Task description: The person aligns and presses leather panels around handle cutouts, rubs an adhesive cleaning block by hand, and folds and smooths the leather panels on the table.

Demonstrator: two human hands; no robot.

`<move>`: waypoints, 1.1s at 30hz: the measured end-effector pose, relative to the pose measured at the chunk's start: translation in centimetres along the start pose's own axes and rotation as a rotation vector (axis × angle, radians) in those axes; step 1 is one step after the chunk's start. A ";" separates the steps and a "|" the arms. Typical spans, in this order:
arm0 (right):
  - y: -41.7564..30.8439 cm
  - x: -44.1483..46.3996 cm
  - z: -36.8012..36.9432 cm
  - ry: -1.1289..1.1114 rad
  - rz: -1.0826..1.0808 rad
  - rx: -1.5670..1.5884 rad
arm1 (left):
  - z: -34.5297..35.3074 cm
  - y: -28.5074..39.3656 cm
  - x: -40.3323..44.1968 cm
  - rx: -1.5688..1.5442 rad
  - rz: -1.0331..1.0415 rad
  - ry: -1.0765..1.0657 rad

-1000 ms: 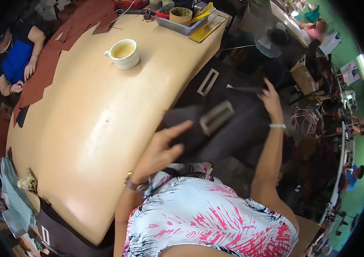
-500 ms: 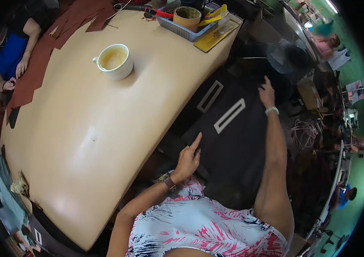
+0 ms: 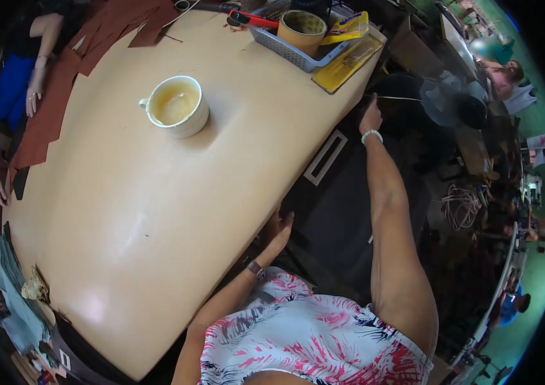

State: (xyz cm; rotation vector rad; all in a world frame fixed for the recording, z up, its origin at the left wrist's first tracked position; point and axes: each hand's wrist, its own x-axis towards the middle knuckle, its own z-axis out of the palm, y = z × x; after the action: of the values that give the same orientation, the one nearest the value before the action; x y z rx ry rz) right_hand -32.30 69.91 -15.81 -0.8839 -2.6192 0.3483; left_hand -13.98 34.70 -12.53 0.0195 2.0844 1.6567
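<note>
The dark panel (image 3: 343,205) is lying below the edge of the table (image 3: 221,192), stretching between your two hands, with a pale frame (image 3: 332,159) showing near the table side. Your left hand (image 3: 279,231) is resting at the panel's near end, close against the table edge, thumb standing apart and fingertips partly hidden, so whether it is gripping anything you cannot tell from here. Your right hand (image 3: 371,117) is sitting at the far end, near the table corner, fingers mostly curled in; whether they are pinching the panel's edge is not showing either. The panel is looking like thin sheet material, probably light, soft and inclined to sag, perhaps a little slippery; the frame is seeming stiffer. For handling, its outer edges or corners are offering the better hold, keeping fingers off the frame.
</note>
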 end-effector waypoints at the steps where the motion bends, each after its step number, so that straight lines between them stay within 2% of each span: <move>1: -1.2 -0.2 -1.2 0.038 0.129 0.185 | -0.4 1.0 -0.6 -0.041 -0.107 -0.010; 2: -2.0 -1.6 -2.9 0.064 0.104 0.113 | -0.8 2.0 -1.6 -0.084 -0.213 -0.018; 3: 0.5 -0.9 -0.5 0.261 0.054 0.148 | -0.9 1.8 -2.4 -0.112 -0.224 -0.039; 4: 0.9 -1.8 -1.2 0.305 0.027 0.339 | -1.0 1.5 -3.3 -0.139 -0.236 -0.061; 6: -2.7 -5.2 -7.6 0.216 0.119 0.520 | -1.4 -0.7 -5.1 -0.146 -0.074 -0.108; 7: -0.3 -5.2 -6.4 0.411 -0.085 0.419 | -2.2 -0.4 -5.5 -0.154 -0.040 -0.254; 9: -3.7 -8.4 -11.5 0.545 -0.241 0.284 | -4.6 1.9 -6.7 -0.175 0.026 -0.496; 10: -4.0 -9.0 -12.4 0.494 -0.250 0.397 | -6.8 5.3 -7.2 -0.085 -0.073 -0.661; 11: -7.7 -11.1 -14.5 0.389 -0.123 0.818 | -7.3 5.2 -7.7 -0.132 0.111 -0.635; 12: -10.4 -12.8 -15.5 0.376 -0.276 1.093 | -8.4 5.8 -8.4 -0.253 0.163 -0.665; 13: -13.7 -14.6 -16.8 0.327 -0.313 1.054 | -10.0 6.8 -9.4 -0.338 0.053 -0.722; 14: -16.8 -16.7 -17.7 0.282 -0.354 1.015 | -11.5 7.6 -10.7 -0.410 0.215 -0.656; 16: -21.6 -20.8 -17.4 0.096 -0.445 1.228 | -15.3 9.0 -14.0 -0.504 0.296 -0.505; 18: -26.1 -23.9 -17.2 -0.085 -0.553 1.223 | -18.3 10.4 -16.5 -0.461 0.340 -0.176; 21: -32.8 -31.7 -17.1 -0.505 -0.650 1.415 | -24.2 9.1 -21.6 -0.489 0.389 0.343; 23: -35.9 -36.6 -19.5 -0.764 -0.727 1.502 | -27.3 7.4 -25.8 -0.378 0.408 0.813; 24: -36.6 -38.4 -19.4 -0.871 -0.799 1.470 | -28.8 6.7 -28.4 -0.227 0.296 1.044; 25: -37.3 -40.4 -19.6 -0.971 -0.866 1.456 | -30.4 5.5 -30.0 -0.004 0.411 1.317; 26: -38.1 -42.5 -19.9 -1.072 -0.931 1.436 | -31.6 5.4 -32.4 0.165 0.174 1.506; 27: -38.6 -45.1 -20.7 -1.168 -0.988 1.442 | -32.7 5.3 -34.5 0.408 0.024 1.649; 29: -38.8 -49.5 -21.3 -1.365 -1.166 1.283 | -35.9 2.2 -37.9 0.891 -0.007 1.759; 31: -39.0 -53.5 -22.5 -1.425 -1.344 1.094 | -37.5 0.3 -39.7 0.952 -0.213 1.710; 33: -39.7 -56.7 -22.7 -1.302 -1.583 1.161 | -38.7 -1.5 -41.0 0.994 -0.409 1.628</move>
State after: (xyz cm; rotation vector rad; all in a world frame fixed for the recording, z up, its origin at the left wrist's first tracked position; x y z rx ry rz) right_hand -2.19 6.60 4.01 2.1411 -2.0846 1.8538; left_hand 8.51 -13.37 6.57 -1.7369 3.3011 -0.0698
